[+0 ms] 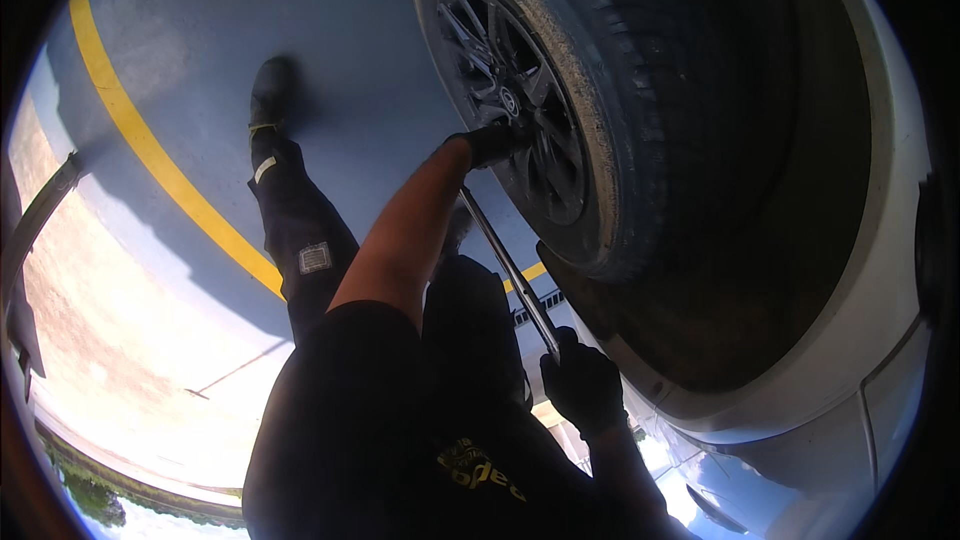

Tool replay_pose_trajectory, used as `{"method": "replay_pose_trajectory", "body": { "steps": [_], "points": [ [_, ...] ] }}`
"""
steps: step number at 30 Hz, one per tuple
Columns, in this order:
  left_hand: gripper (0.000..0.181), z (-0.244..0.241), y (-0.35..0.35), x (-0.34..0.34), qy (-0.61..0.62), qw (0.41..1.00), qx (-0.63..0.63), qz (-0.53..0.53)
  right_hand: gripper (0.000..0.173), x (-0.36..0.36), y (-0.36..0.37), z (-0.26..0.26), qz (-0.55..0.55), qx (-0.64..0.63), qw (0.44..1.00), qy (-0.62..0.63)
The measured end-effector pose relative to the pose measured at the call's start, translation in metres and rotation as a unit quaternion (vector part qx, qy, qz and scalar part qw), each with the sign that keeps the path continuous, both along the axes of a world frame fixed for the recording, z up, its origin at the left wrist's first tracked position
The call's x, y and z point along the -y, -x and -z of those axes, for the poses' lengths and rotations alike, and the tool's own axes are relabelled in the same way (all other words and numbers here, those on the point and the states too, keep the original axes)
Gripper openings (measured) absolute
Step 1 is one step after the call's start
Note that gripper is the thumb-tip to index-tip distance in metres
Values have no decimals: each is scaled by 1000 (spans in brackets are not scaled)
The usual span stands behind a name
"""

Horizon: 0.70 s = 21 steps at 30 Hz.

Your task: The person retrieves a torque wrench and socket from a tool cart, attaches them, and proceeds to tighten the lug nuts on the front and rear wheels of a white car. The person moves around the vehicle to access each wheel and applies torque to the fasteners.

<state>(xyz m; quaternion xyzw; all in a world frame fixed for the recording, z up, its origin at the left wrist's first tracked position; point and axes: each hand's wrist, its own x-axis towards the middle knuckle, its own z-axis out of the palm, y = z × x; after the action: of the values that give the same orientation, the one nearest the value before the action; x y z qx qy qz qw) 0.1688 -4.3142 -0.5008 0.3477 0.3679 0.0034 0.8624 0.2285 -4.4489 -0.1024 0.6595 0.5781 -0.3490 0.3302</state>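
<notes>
My right hand [583, 384], in a black glove, is closed around the handle end of a long metal bar-handled wrench [510, 268]. The bar slants up and left, and its far end is hidden behind my left wrist. My left hand [496, 145], also in a black glove, reaches to the wheel's dark alloy rim [551, 82], just below the centre cap [509, 100]. Its fingers are lost in shadow against the spokes, so its grip and the wrench's head cannot be made out. The tire [600, 127] has a dirt-coated sidewall.
The light-coloured car body and wheel arch [832, 360] curve around the right side. My legs in dark trousers [300, 225] stand on a grey floor [360, 30] with a yellow line [161, 161]. A floor grate [551, 301] lies beyond the wrench. Bright ground shows at left.
</notes>
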Motion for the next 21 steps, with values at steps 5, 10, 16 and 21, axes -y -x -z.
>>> {"method": "replay_pose_trajectory", "body": {
  "steps": [5, 10, 16, 21],
  "points": [
    [54, 1, 27, 32, -41, 999, -17, -16, 25, 20, -23, 7, -21, 6, 999, 49],
    [56, -10, 63, 46, -46, 995, -72, -50, 13, 70, -78, 47, -33, -9, 998, 56],
    [54, -20, 32, -16, -231, 965, -123, -21, 14, 98, -115, 116, -72, -35, 996, -35],
    [32, -53, 20, -9, -309, 912, -262, -71, 21, 63, -63, 82, 119, -15, 991, 65]
  ]
}}
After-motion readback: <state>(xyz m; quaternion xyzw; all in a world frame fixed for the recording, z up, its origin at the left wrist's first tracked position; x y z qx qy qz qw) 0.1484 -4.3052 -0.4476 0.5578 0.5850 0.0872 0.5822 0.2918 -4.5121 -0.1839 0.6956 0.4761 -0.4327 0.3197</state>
